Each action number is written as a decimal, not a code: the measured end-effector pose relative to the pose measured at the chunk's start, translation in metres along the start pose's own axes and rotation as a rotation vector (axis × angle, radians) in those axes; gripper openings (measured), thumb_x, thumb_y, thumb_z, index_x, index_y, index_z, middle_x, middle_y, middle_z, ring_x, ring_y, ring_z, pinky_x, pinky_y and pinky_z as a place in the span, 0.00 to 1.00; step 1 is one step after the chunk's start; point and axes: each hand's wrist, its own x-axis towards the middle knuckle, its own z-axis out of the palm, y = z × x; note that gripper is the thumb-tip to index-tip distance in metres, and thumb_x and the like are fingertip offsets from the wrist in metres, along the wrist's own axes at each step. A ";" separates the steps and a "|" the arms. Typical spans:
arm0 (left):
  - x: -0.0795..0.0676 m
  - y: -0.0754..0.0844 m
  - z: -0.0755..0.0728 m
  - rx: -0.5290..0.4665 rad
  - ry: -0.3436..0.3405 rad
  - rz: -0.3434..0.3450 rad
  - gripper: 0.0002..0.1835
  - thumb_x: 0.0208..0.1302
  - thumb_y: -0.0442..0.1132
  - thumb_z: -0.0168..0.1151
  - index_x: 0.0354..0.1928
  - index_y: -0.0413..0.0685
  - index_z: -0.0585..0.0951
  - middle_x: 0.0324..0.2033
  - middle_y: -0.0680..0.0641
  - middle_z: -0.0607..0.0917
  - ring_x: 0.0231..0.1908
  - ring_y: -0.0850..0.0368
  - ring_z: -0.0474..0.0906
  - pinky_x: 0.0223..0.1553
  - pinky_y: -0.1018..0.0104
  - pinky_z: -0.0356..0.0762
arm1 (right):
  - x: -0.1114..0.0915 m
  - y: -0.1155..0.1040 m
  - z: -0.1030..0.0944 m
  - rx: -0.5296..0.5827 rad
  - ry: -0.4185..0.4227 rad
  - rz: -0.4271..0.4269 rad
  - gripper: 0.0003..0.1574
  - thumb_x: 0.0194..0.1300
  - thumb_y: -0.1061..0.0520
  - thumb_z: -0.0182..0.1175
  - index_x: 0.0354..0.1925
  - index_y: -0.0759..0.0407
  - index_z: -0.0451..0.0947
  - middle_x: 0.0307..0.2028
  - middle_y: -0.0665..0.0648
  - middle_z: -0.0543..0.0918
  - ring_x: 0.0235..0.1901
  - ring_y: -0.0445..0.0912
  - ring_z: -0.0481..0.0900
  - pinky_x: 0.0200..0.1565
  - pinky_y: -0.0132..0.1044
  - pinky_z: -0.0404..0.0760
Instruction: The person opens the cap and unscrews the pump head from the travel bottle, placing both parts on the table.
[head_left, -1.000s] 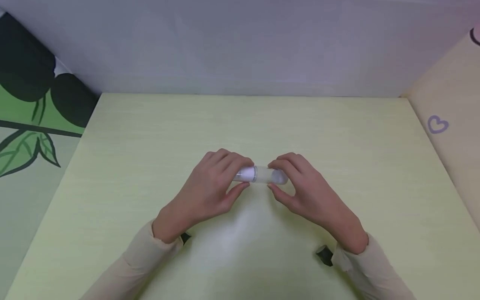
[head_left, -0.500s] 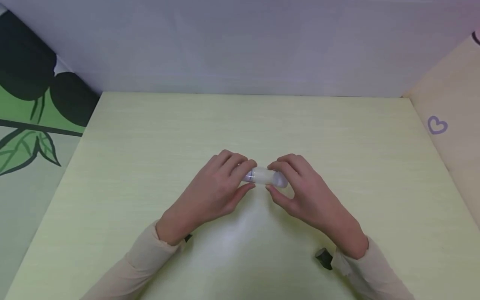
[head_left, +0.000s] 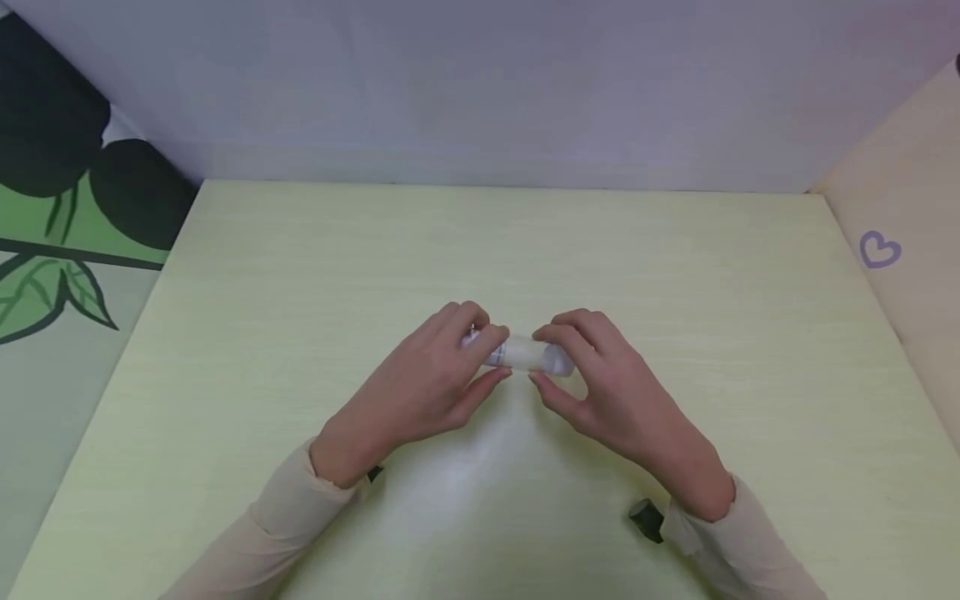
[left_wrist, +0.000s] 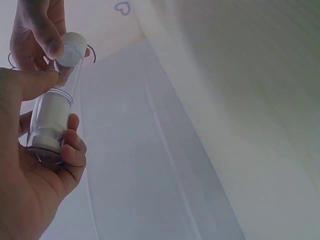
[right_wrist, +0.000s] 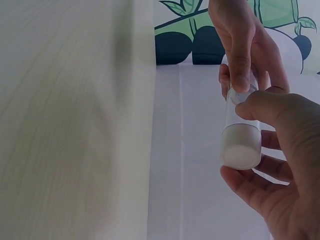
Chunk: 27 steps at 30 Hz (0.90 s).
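Observation:
A small clear cylindrical bottle [head_left: 525, 354] lies sideways between both hands, raised over the table. My left hand [head_left: 420, 375] grips its left part, thumb below and fingers above. In the left wrist view, that end is a clear cap [left_wrist: 37, 120] with a white part inside, and a dark-looking rim at its end. My right hand [head_left: 607, 375] pinches the other end between thumb and fingers. The right wrist view shows a rounded white base [right_wrist: 240, 145] there, with the thumb across the clear wall. The fingertips of both hands are close together along the bottle.
The pale wooden table [head_left: 300, 250] stretches around the hands. A grey wall [head_left: 480, 92] stands behind it, with a heart-marked panel [head_left: 892, 333] at right and a green and black mural [head_left: 75, 208] at left. Dark wrist-worn pieces [head_left: 647, 521] show under the sleeves.
My left fingers have shifted slightly right along the bottle, and its left end now shows between them. My right hand keeps its hold with almost no movement.

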 end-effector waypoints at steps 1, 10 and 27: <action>0.000 0.000 -0.001 0.001 0.003 0.005 0.16 0.67 0.44 0.73 0.50 0.45 0.80 0.41 0.45 0.79 0.34 0.53 0.73 0.35 0.67 0.76 | 0.000 -0.001 0.000 0.000 0.002 0.001 0.28 0.53 0.62 0.78 0.52 0.62 0.79 0.48 0.58 0.80 0.48 0.51 0.77 0.46 0.40 0.84; -0.003 -0.001 -0.004 0.007 0.053 0.036 0.15 0.67 0.43 0.73 0.46 0.46 0.78 0.35 0.45 0.76 0.29 0.54 0.70 0.31 0.68 0.72 | 0.001 -0.007 -0.002 0.028 0.008 0.018 0.27 0.54 0.62 0.77 0.51 0.62 0.79 0.48 0.57 0.81 0.48 0.50 0.78 0.47 0.40 0.85; 0.000 -0.004 -0.007 -0.307 0.078 -0.094 0.25 0.62 0.45 0.78 0.55 0.44 0.78 0.41 0.50 0.81 0.37 0.60 0.76 0.39 0.68 0.80 | 0.000 0.003 -0.002 0.135 -0.023 0.030 0.28 0.57 0.63 0.75 0.54 0.62 0.77 0.51 0.57 0.80 0.50 0.48 0.78 0.55 0.35 0.80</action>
